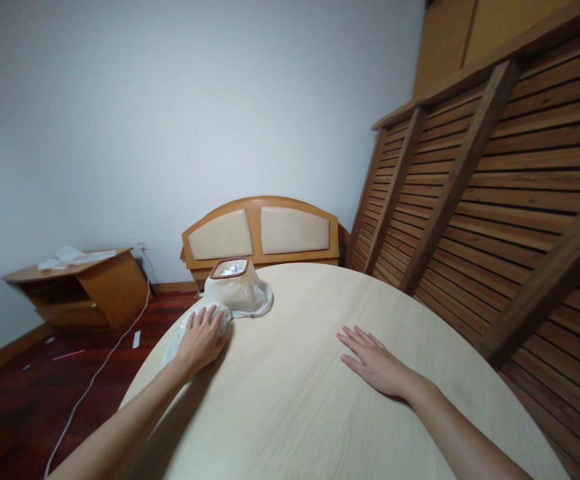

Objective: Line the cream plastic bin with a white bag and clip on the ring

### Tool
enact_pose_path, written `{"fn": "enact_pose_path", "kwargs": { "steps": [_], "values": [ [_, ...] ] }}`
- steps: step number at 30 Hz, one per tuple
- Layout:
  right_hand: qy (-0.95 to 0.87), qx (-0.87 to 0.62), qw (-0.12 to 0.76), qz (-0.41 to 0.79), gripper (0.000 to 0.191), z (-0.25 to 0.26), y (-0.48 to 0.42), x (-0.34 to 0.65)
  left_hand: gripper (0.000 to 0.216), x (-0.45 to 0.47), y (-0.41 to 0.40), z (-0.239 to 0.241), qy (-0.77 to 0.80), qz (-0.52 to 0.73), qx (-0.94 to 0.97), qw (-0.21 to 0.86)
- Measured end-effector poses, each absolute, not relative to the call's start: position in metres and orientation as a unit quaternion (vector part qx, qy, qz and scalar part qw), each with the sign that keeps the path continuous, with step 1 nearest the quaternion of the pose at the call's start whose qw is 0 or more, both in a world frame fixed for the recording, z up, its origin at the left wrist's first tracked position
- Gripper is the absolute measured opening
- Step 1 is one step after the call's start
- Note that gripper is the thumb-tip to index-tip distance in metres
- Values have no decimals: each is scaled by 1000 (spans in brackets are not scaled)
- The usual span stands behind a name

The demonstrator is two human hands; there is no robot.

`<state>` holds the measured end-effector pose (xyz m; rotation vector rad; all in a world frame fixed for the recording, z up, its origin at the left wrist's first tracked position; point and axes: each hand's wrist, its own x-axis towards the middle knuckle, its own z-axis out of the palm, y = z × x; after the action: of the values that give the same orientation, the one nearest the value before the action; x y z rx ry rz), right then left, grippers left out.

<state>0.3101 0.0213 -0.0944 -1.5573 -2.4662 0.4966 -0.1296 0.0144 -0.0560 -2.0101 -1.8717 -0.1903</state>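
My left hand (203, 340) lies palm down at the left side of the round wooden table (290, 387), with its fingers apart. Under and beside it is a crumpled, translucent plastic bag (174, 343). Just beyond those fingers stands an off-white, squarish container (227, 290), wider at the bottom, with a reddish-brown edge around its top. Something shiny shows inside that edge, too small to make out, and thin whitish material spreads around the base. On the right half of the tabletop my right hand (370, 360) rests flat, fingers stretched out, holding nothing.
Behind the table stands a padded headboard (295, 230) against the wall. A large slatted wooden frame (470, 193) leans along the right. To the left, a low cabinet (115, 293) carries white sheets, and a white cable (95, 377) runs across the dark red floor.
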Motion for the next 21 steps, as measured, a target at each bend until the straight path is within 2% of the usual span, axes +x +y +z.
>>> {"fn": "enact_pose_path", "kwargs": {
  "steps": [4,7,11,15,18,21],
  "values": [
    [-828,-530,100,151,68,-93,22,300,45,-90,7,-53,-614,-166,-741,213],
    [-819,-552,94,122,70,-93,26,284,54,-39,2,-70,-566,-190,-796,99],
    [-792,-594,63,126,80,-95,38,259,61,14,12,-96,-563,-134,-812,-68],
    [-777,-612,101,106,75,-100,47,241,61,24,31,-102,-551,-137,-819,-82],
    [-807,-567,130,103,62,-104,49,235,56,14,39,-100,-528,-144,-832,-91],
    [-837,-512,147,123,58,-106,52,235,51,3,40,-100,-497,-149,-849,-100]
  ]
}}
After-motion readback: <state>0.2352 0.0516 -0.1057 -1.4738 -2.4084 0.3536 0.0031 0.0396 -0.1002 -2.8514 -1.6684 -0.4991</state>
